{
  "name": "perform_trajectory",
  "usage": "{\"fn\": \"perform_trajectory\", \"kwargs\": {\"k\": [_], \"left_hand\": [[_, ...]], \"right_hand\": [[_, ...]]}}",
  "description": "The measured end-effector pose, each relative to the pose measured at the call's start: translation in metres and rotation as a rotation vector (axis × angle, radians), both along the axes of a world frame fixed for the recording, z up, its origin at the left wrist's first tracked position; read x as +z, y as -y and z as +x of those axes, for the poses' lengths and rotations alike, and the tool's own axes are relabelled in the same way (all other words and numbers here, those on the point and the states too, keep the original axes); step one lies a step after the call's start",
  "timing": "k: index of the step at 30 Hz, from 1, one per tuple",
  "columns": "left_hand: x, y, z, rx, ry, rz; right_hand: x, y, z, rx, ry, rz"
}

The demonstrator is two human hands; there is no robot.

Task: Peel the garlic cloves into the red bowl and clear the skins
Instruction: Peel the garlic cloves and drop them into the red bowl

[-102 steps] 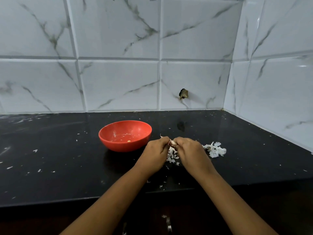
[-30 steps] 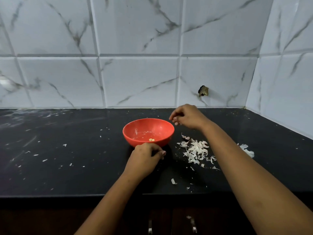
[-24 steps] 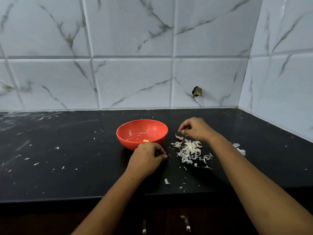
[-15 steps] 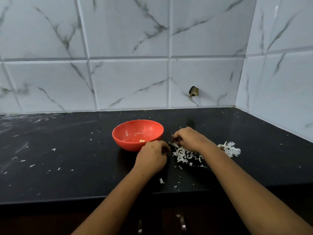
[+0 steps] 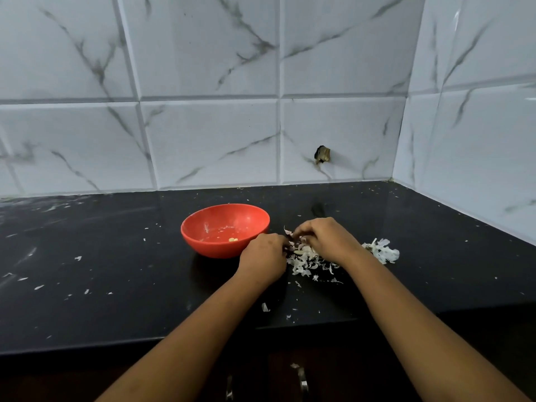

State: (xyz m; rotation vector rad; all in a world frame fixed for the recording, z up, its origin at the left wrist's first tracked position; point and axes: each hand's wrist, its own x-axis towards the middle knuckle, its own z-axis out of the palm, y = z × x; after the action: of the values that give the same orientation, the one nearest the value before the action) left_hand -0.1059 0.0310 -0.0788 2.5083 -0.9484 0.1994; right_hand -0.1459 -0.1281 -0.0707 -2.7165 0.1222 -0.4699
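Note:
The red bowl point(image 5: 208, 250) stands on the black counter point(image 5: 116, 285) with a small peeled garlic piece point(image 5: 233, 239) inside. Just right of it lies a pile of white garlic skins point(image 5: 304, 264). My left hand point(image 5: 262, 256) and my right hand point(image 5: 324, 237) meet low over that pile, fingertips together. Both have curled fingers that pinch a garlic clove point(image 5: 291, 245), which is mostly hidden between them.
A second heap of skins point(image 5: 383, 250) lies further right. Loose skin flakes point(image 5: 265, 307) are scattered along the counter's front and left side. Tiled walls close the back and the right. Cabinet handles point(image 5: 301, 378) show below the counter edge.
My right hand came back from above the red bowl and dropped onto the skin pile beside my left hand. The bowl has stayed in place.

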Motion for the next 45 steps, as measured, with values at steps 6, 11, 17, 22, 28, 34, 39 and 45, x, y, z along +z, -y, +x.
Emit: {"fn": "perform_trajectory", "kwargs": {"k": [6, 11, 17, 22, 28, 34, 39, 45], "left_hand": [[-0.007, 0.004, 0.002, 0.010, 0.087, -0.001], [-0.007, 0.002, -0.004, -0.009, 0.105, -0.048], [-0.008, 0.000, -0.006, -0.005, 0.102, -0.046], [-0.010, 0.000, -0.005, -0.002, 0.096, -0.089], [-0.011, -0.001, -0.002, -0.024, 0.114, -0.292], [-0.010, -0.002, 0.000, -0.071, 0.131, -0.534], [-0.003, -0.003, -0.003, -0.102, 0.009, -0.745], [0.000, -0.001, -0.010, -0.160, -0.121, -0.812]], "right_hand": [[0.003, 0.000, -0.013, 0.017, -0.044, -0.051], [0.003, -0.005, -0.014, 0.001, -0.133, -0.111], [0.007, -0.014, -0.016, -0.043, -0.133, -0.215], [-0.001, -0.015, -0.017, -0.086, -0.062, -0.241], [-0.003, -0.019, -0.021, -0.113, 0.136, -0.107], [-0.006, -0.029, -0.027, 0.038, 0.197, 0.496], [-0.005, -0.029, -0.034, 0.124, 0.246, 0.786], [-0.005, -0.030, -0.036, 0.075, 0.328, 0.805]]}}
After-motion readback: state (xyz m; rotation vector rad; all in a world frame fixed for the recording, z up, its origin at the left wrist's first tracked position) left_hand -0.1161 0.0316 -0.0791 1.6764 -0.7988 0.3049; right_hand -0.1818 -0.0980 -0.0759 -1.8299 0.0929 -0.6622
